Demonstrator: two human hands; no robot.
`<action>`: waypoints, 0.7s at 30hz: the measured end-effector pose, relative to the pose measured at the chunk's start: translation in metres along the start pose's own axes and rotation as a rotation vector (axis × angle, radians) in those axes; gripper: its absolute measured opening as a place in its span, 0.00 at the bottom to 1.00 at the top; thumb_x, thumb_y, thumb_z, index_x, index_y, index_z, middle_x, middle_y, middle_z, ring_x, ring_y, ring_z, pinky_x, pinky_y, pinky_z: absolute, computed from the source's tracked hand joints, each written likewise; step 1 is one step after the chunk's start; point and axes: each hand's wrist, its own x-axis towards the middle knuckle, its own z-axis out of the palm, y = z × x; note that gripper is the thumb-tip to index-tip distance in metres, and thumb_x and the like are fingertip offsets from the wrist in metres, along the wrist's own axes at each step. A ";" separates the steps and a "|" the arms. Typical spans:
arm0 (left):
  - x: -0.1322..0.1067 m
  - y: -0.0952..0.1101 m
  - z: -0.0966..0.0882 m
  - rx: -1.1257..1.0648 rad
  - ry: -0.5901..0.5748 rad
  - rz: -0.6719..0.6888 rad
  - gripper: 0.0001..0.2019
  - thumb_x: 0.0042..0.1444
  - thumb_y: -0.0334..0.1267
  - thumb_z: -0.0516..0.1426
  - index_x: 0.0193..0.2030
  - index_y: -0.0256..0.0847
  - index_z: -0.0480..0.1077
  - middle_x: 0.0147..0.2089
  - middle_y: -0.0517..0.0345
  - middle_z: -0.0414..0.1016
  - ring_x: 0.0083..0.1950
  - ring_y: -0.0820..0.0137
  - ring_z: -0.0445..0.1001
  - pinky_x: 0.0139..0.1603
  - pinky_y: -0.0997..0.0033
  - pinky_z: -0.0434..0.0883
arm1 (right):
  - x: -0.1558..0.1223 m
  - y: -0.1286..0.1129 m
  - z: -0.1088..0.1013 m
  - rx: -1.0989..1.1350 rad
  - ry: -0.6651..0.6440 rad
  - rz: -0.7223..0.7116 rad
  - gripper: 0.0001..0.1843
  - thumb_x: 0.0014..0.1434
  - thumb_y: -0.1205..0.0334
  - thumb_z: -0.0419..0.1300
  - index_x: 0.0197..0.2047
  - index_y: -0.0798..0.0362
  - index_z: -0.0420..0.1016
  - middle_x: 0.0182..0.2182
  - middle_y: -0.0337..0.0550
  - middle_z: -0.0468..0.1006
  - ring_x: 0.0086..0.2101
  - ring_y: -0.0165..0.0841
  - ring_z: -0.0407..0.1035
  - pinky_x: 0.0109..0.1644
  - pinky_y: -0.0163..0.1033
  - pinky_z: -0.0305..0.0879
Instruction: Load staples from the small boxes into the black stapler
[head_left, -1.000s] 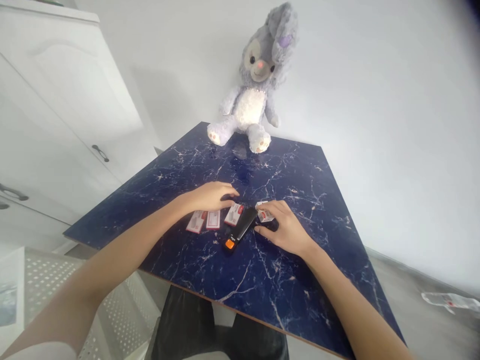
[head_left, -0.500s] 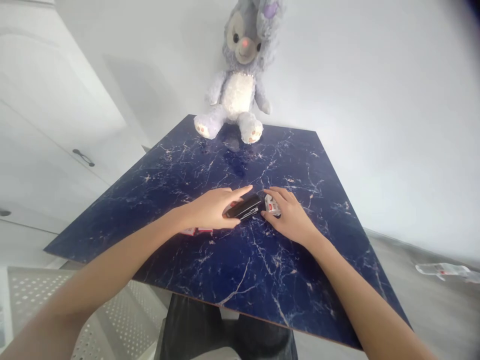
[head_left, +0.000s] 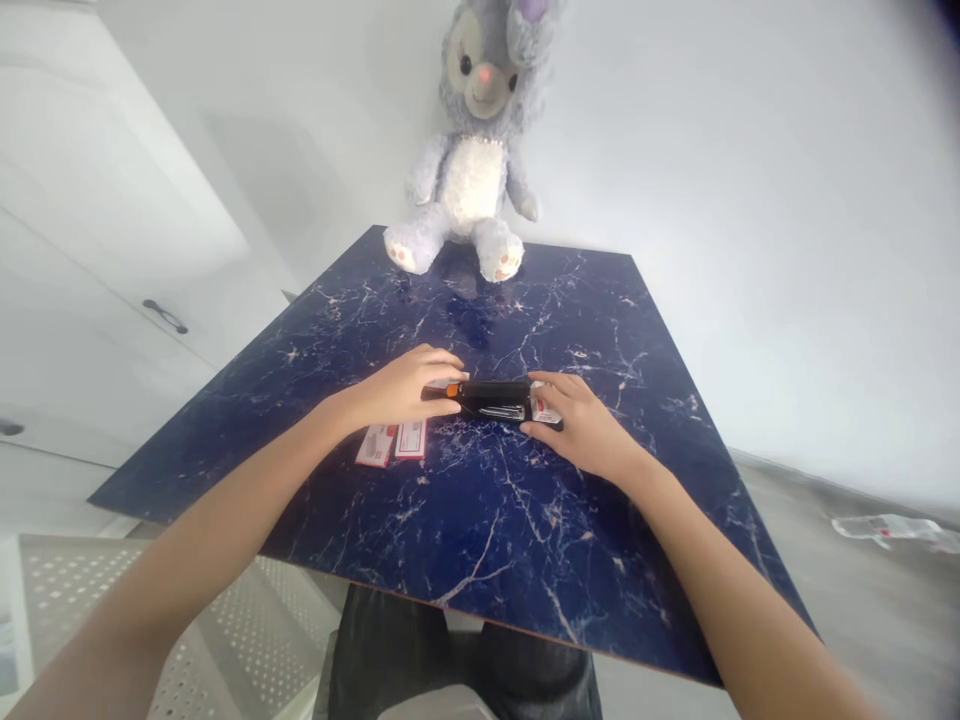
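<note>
Stapler (head_left: 493, 394) turned crosswise (glossy, oblong), fingers (head_left: 444, 357) at both ends.

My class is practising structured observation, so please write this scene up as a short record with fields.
Left hand: fingers and thumb around the orange end of the black stapler; firmness of grip unclear
Right hand: fingers and thumb about the small white box, at the stapler's other end
Stapler position: crosswise between the hands
Nearby: two flat red-and-white packets, side by side
Surface: blue marbled table
Background: plush toy seated at the far edge
</note>
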 end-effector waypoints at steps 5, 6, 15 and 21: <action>-0.002 -0.017 -0.006 -0.053 -0.134 -0.033 0.24 0.64 0.51 0.58 0.66 0.53 0.71 0.70 0.52 0.68 0.69 0.52 0.63 0.65 0.50 0.64 | -0.005 0.017 -0.004 -0.024 0.155 0.049 0.19 0.65 0.59 0.61 0.59 0.48 0.75 0.64 0.54 0.71 0.62 0.53 0.65 0.64 0.67 0.65; -0.002 -0.019 -0.007 -0.052 -0.139 -0.041 0.23 0.64 0.50 0.59 0.65 0.54 0.72 0.70 0.53 0.69 0.69 0.52 0.64 0.65 0.50 0.64 | -0.005 0.015 -0.004 -0.028 0.188 0.046 0.20 0.65 0.59 0.61 0.60 0.48 0.75 0.65 0.54 0.70 0.63 0.54 0.64 0.64 0.68 0.64; -0.004 -0.030 -0.014 -0.053 -0.041 -0.111 0.20 0.60 0.46 0.62 0.58 0.49 0.77 0.53 0.50 0.80 0.51 0.58 0.77 0.53 0.57 0.71 | -0.002 -0.020 0.002 0.054 0.238 0.077 0.19 0.66 0.60 0.59 0.60 0.48 0.73 0.47 0.50 0.81 0.55 0.50 0.70 0.59 0.60 0.71; 0.000 -0.021 -0.005 -0.224 0.001 -0.044 0.18 0.67 0.51 0.56 0.56 0.50 0.79 0.65 0.51 0.74 0.66 0.55 0.69 0.63 0.51 0.68 | -0.001 -0.022 0.017 0.090 0.109 0.150 0.30 0.65 0.57 0.61 0.69 0.46 0.64 0.50 0.53 0.79 0.54 0.52 0.72 0.60 0.64 0.69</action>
